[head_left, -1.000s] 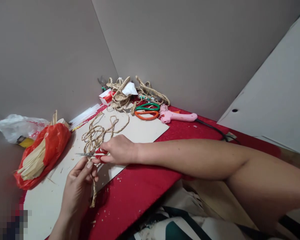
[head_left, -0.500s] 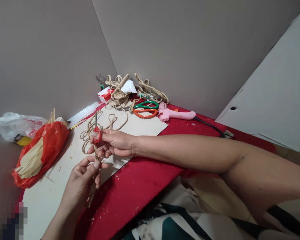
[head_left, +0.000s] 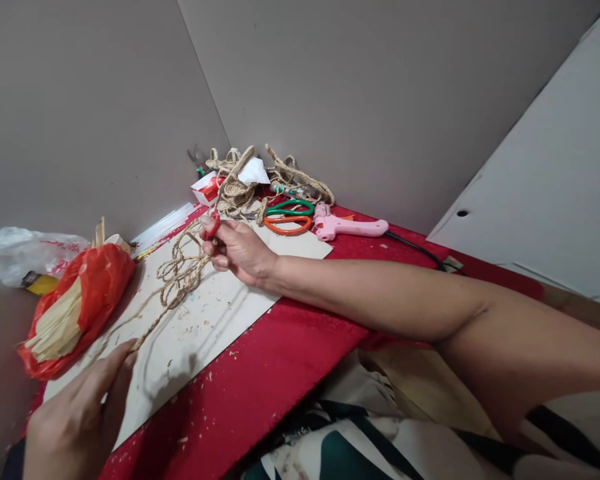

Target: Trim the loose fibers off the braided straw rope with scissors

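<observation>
A braided straw cord (head_left: pixel 180 283) lies in loose loops on a pale board (head_left: pixel 220 307), and one length of it runs toward the lower left. My left hand (head_left: pixel 87 400) pinches that length between thumb and fingers at the board's left part. Over the board's far side, my right hand (head_left: pixel 235 247) is closed round small red-handled scissors (head_left: pixel 213 227), whose blades point up and away. The looped cord lies just left of its fingers.
A red bag (head_left: pixel 105 280) with pale straw strips (head_left: pixel 57 327) lies left, beside a clear plastic bag (head_left: pixel 20 250). At the back are more braided cord (head_left: pixel 237 193), green-handled (head_left: pixel 290 207) and orange-handled (head_left: pixel 287 225) tools, and a pink glue gun (head_left: pixel 355 227). Red cloth (head_left: pixel 260 360) covers the table.
My left hand has moved down and left, drawing a length of cord out with it. My right hand has shifted up and right with the scissors, so the hands are now far apart.
</observation>
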Demonstrator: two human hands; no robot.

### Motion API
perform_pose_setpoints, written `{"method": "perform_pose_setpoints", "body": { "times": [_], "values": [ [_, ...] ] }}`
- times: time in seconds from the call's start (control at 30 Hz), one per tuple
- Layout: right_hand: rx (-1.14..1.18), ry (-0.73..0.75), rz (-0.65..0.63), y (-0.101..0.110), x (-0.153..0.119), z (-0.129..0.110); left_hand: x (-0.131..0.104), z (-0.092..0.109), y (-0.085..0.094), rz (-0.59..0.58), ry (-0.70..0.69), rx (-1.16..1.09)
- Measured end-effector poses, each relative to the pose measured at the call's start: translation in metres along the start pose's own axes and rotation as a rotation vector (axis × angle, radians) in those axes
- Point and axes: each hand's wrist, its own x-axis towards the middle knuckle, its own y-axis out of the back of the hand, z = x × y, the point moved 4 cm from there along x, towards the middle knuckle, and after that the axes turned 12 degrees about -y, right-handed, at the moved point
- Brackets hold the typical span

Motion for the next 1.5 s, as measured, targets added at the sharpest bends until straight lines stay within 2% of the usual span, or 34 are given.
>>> {"method": "perform_pose_setpoints", "body": {
  "times": [0.03, 0.1, 0.17, 0.23, 0.37, 0.5, 0.53, 0.57, 0.73, 0.87, 0.97, 1.1, 1.2, 1.3, 1.4, 1.5],
  "values": [
    [-0.014, 0.020, 0.000, -0.001, -0.001, -0.001, -0.004, -0.012, 0.003, -0.042, 0.021, 0.019],
    [-0.061, 0.041, -0.003, -0.003, -0.002, 0.000, -0.015, -0.037, -0.001, -0.271, 0.159, 0.019],
    [-0.123, 0.024, -0.044, -0.006, -0.003, 0.006, -0.023, -0.051, -0.005, -0.380, 0.284, -0.006],
    [-0.182, -0.025, -0.102, -0.010, -0.006, 0.016, -0.024, -0.045, -0.007, -0.314, 0.301, -0.018],
    [-0.249, -0.128, -0.194, -0.016, -0.013, 0.037, -0.008, 0.005, -0.022, -0.099, 0.299, -0.277],
    [-0.267, -0.161, -0.261, -0.020, -0.020, 0.044, 0.012, 0.049, -0.059, -0.237, 0.409, -0.755],
    [-0.269, -0.168, -0.270, -0.021, -0.021, 0.044, 0.015, 0.055, -0.066, -0.247, 0.474, -0.886],
    [-0.268, -0.177, -0.274, -0.021, -0.021, 0.044, 0.016, 0.058, -0.070, -0.210, 0.555, -0.981],
    [-0.330, -0.251, -0.235, -0.013, -0.015, 0.042, 0.009, 0.055, -0.084, -0.051, 0.882, -1.298],
    [-0.489, -0.284, -0.061, 0.004, -0.006, 0.034, 0.003, 0.046, -0.088, 0.072, 1.052, -1.365],
    [-0.593, -0.247, 0.037, 0.011, -0.002, 0.026, 0.003, 0.043, -0.087, 0.091, 1.064, -1.399],
    [-0.805, -0.118, 0.071, 0.006, -0.006, 0.022, 0.004, 0.040, -0.086, 0.118, 1.051, -1.438],
    [-1.013, -0.078, -0.025, -0.005, -0.016, 0.027, 0.003, 0.038, -0.090, 0.111, 1.055, -1.480],
    [-1.387, -0.063, -0.124, -0.012, -0.028, 0.033, 0.001, 0.037, -0.094, 0.138, 1.061, -1.494],
    [-1.820, 0.043, -0.148, -0.013, -0.034, 0.038, 0.000, 0.036, -0.098, 0.169, 1.070, -1.479],
    [-2.073, 0.148, -0.169, -0.010, -0.034, 0.043, -0.002, 0.036, -0.101, 0.171, 1.060, -1.453]
  ]
}}
